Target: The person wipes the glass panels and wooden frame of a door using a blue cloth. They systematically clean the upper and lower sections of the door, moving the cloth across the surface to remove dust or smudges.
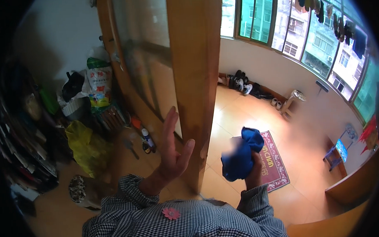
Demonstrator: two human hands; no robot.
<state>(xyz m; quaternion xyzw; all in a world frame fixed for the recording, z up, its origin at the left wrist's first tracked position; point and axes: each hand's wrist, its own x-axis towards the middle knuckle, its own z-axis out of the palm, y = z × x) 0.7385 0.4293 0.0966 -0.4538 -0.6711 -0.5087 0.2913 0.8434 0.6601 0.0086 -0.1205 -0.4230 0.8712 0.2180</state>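
Observation:
My right hand (256,171) grips a bunched dark blue cloth (239,160), which covers most of the fingers. Raised on the other side, my left hand (175,153) holds nothing, its thumb apart from the upright fingers. That hand is close to a wooden door frame post (196,87), just left of its edge; whether it touches the wood I cannot tell. Beyond the post, to the left, stands a wooden door with a glass panel (150,66). Below the blue cloth a red doormat with a floral border (275,165) lies on the tiled floor.
On the left are a yellow plastic bag (84,147), a printed sack (99,84), bottles (148,140) and a pile of stacked items (24,149). Shoes (243,85) line the far wall near a stool (292,102). A small folding chair (339,149) stands right. Laundry (320,10) hangs by the windows.

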